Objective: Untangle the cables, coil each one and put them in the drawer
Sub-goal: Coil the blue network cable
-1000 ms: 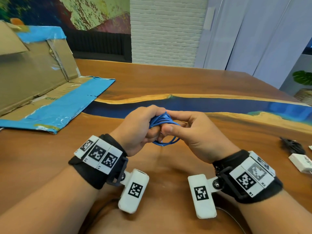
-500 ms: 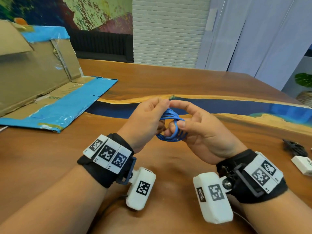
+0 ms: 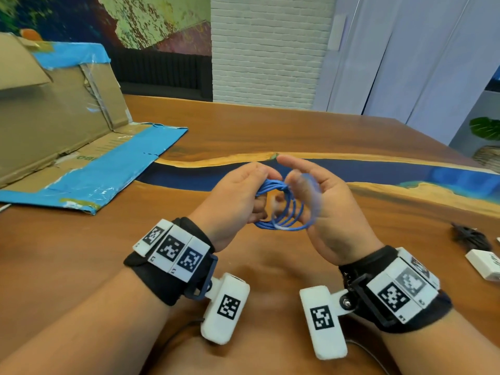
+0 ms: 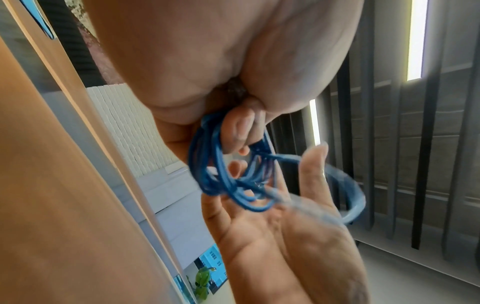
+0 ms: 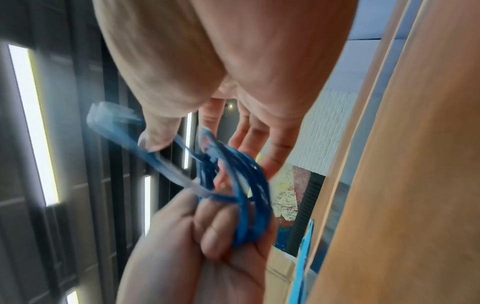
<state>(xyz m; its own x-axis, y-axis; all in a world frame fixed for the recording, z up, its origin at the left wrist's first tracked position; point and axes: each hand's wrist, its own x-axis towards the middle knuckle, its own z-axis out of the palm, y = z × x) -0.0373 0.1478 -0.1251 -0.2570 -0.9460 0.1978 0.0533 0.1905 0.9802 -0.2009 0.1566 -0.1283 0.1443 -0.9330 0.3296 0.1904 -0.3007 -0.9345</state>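
**Blue cable coil held mid-air, tail being wrapped**

Left hand has fingers curled tight round the cable coil, above the table. Right hand is mostly spread, thumb hooking the loose blurred tail; real grip? cannot tell. Cable looks light, springy, slick, so loops likely pop open. Best hold: across the bundled strands.

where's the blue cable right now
In the head view the blue cable hangs as a coil above the wooden table, centre frame, gripped by the left hand, with the right hand open beside it.
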